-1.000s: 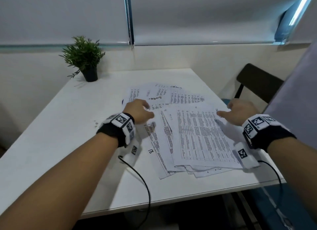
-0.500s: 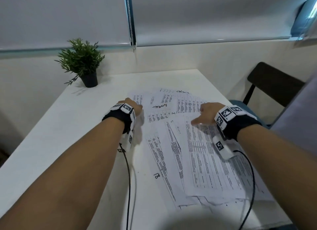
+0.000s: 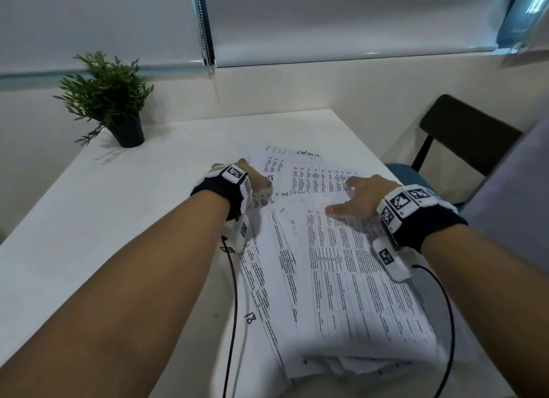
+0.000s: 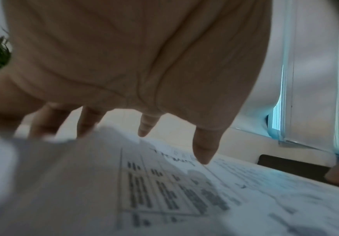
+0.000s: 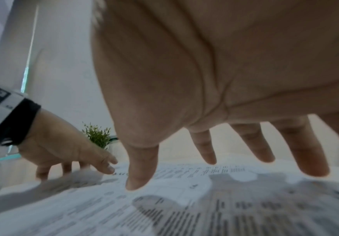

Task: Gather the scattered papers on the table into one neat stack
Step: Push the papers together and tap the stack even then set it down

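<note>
Several printed sheets [image 3: 326, 278] lie fanned and overlapping on the white table [image 3: 118, 219], reaching from its near edge to past the middle. My left hand [image 3: 257, 179] is at the far left edge of the spread, fingers [image 4: 203, 151] straight and pointing down at a sheet [image 4: 164, 191]. My right hand [image 3: 355, 197] is spread flat over the far right part of the top sheets, thumb toward the left. In the right wrist view its fingertips [image 5: 138, 180] are at or just above the paper [image 5: 225, 207]. Neither hand holds anything.
A small potted plant [image 3: 110, 103] stands at the far left corner of the table. A dark chair [image 3: 463, 136] is beyond the right edge. Black cables [image 3: 234, 293] trail from both wrists across the near part of the table. A pale wall and window blinds close the far side.
Both hands have moved away from me to the far end of the spread. The right hand came in from the right edge onto the sheets. The view has dropped closer to the table.
</note>
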